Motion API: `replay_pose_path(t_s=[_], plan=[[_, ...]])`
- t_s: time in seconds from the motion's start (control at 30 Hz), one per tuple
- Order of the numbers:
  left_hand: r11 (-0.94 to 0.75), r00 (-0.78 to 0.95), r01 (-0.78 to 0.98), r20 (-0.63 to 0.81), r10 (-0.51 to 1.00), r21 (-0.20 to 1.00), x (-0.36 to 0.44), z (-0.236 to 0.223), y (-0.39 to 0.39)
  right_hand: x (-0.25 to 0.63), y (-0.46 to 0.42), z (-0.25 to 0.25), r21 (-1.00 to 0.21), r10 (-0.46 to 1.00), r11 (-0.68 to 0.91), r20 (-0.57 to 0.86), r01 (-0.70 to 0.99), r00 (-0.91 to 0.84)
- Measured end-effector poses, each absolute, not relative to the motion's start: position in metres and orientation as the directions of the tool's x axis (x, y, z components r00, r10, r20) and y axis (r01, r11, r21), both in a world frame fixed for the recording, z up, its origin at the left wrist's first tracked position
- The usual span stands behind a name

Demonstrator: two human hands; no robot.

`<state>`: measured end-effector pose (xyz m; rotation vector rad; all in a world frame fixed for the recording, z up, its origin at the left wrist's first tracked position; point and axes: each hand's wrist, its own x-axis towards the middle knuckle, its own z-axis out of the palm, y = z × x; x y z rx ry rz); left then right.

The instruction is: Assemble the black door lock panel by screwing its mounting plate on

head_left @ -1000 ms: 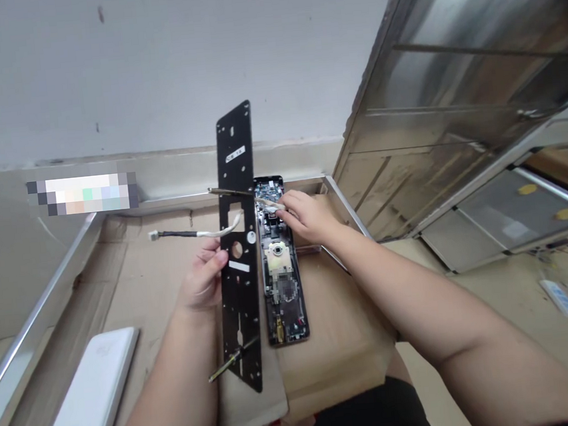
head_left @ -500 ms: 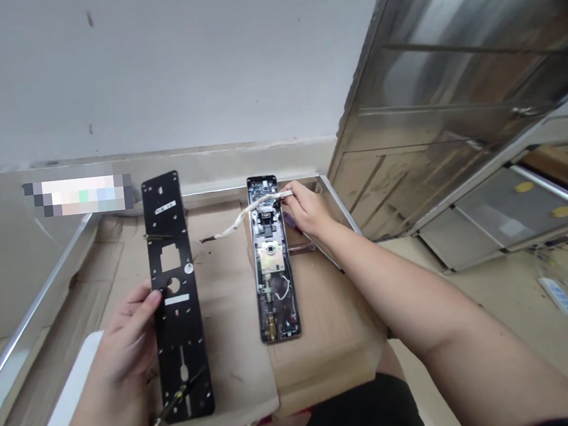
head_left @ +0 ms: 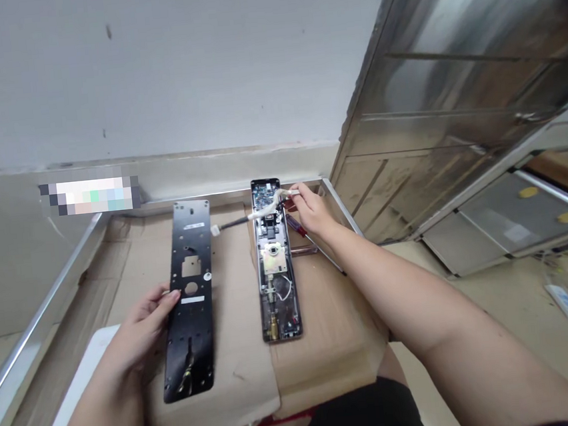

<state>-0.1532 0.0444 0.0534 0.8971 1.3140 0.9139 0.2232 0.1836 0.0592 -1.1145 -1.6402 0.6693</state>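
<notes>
Right fingers (head_left: 298, 195) pinched narrow on a white-sleeved cable (head_left: 263, 209), just over the top end of the open electronic lock body (head_left: 278, 300). Cable runs crosswise from your pinch to the left, over the lock body's top end, with its black section ending in a small white connector (head_left: 215, 230) just beside the right edge of the black metal mounting plate (head_left: 190, 332).

Lock body lies on its back, long axis pointing straight away from you, and your right hand is the nearer one, at its top right corner. Circuit board is exposed, with a pale square part mid-body.

Left fingers (head_left: 166, 301) lie across the plate's left edge; can't tell if they're gripping or just resting. Plate sits parallel-ish to the lock body, slightly tilted, to its left.

Red-handled screwdriver (head_left: 311, 240) lies just right of the lock body. Both items sit on a cardboard sheet (head_left: 240, 351) near its far edge. White power bank (head_left: 80, 393) sits under your left forearm, near the sheet's left edge.
</notes>
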Motion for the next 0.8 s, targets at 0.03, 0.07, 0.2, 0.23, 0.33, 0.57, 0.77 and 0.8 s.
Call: replay_pose_path(t_s=[0.03, 0.07, 0.2, 0.23, 0.33, 0.57, 0.77, 0.8], plan=[[0.400, 0.073, -0.019, -0.398, 0.915, 0.916, -0.153, 0.054, 0.047, 0.223, 0.184, 0.059, -0.839, 0.903, 0.421, 0.422, 0.344, -0.076], [0.420, 0.104, 0.000, -0.418, 0.903, 0.907, -0.153, 0.054, 0.050, 0.224, 0.184, 0.059, -0.841, 0.904, 0.421, 0.421, 0.341, -0.080], [0.481, 0.142, 0.094, -0.490, 0.860, 0.872, -0.151, 0.061, 0.064, 0.224, 0.184, 0.060, -0.844, 0.905, 0.423, 0.415, 0.329, -0.096], [0.470, 0.139, 0.135, -0.486, 0.863, 0.872, -0.151, 0.063, 0.069, 0.224, 0.184, 0.060, -0.846, 0.905, 0.423, 0.414, 0.326, -0.099], [0.391, 0.169, 0.300, -0.452, 0.876, 0.870, -0.156, 0.069, 0.083, 0.225, 0.185, 0.060, -0.850, 0.906, 0.420, 0.410, 0.318, -0.103], [0.285, 0.272, 0.535, -0.481, 0.833, 0.795, -0.169, 0.069, 0.122, 0.225, 0.183, 0.062, -0.860, 0.914, 0.404, 0.391, 0.311, -0.107], [0.153, 0.196, 0.759, -0.446, 0.874, 0.633, -0.171, 0.069, 0.140, 0.225, 0.182, 0.063, -0.859, 0.915, 0.401, 0.387, 0.319, -0.109], [0.125, 0.193, 0.774, -0.418, 0.888, 0.621, -0.170, 0.069, 0.141, 0.225, 0.182, 0.063, -0.859, 0.915, 0.402, 0.387, 0.318, -0.112]])
